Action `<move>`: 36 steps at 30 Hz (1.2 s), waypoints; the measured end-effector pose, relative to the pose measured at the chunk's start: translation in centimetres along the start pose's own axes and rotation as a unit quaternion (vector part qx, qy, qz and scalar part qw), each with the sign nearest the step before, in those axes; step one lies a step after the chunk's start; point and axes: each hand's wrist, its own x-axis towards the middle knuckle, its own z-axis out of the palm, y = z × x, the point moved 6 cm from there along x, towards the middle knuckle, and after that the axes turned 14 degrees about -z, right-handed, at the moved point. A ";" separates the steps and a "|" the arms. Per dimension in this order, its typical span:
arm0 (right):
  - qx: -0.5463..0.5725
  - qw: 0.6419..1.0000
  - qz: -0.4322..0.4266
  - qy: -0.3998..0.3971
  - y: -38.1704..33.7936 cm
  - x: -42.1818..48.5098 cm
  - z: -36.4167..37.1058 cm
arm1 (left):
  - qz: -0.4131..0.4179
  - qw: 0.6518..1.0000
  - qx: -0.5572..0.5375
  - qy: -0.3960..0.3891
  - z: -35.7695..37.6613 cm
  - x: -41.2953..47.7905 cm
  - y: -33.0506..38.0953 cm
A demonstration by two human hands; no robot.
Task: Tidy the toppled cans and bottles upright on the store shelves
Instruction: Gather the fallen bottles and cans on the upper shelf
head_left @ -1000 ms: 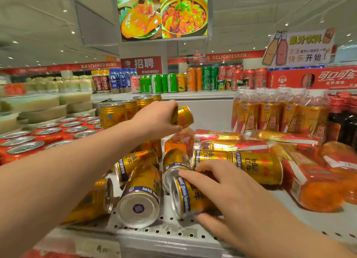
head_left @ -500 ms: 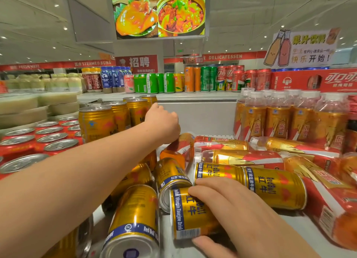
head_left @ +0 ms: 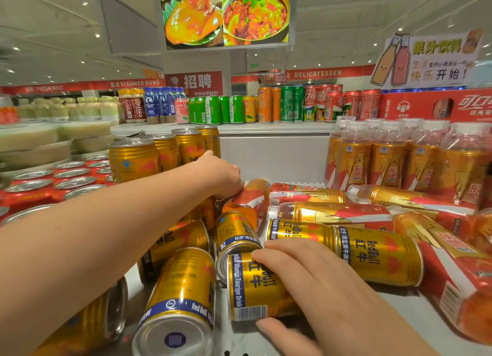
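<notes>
Here the right hand [head_left: 330, 294] grips a can [head_left: 249, 285] lying sideways, axis left-right.

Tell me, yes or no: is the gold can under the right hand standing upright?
No, the gold can gripped by the right hand lies on its side, its barcode end toward the camera.

Right hand [head_left: 322, 286] grips a toppled can [head_left: 251, 286], left hand [head_left: 222, 174] an upright can [head_left: 209, 213]
</notes>
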 end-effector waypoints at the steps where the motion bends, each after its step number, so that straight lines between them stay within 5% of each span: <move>1: 0.002 1.000 0.001 0.001 -0.1 -0.1 -0.1 | 0.004 1.000 0.003 -0.005 0.0 -0.2 0.0; 10: 0.054 0.997 0.028 -0.047 -0.6 -0.9 -1.0 | 0.027 0.997 -0.050 0.054 -0.4 -1.8 -0.8; 15: 0.057 0.998 0.037 -0.008 0.1 -2.2 -2.4 | 0.063 0.963 -0.216 0.150 -3.2 -4.3 -1.4; 20: 0.051 0.996 0.071 0.030 0.4 -3.5 -3.7 | 0.125 0.937 -0.297 0.136 -4.3 -7.5 -1.2; 28: 0.200 0.977 0.075 0.004 -0.5 -3.2 -2.6 | 0.154 0.927 -0.318 0.123 -4.2 -11.0 0.0; 36: 0.016 0.997 0.071 0.030 2.0 -4.8 -7.5 | 0.181 0.913 -0.362 0.060 -5.0 -14.0 2.3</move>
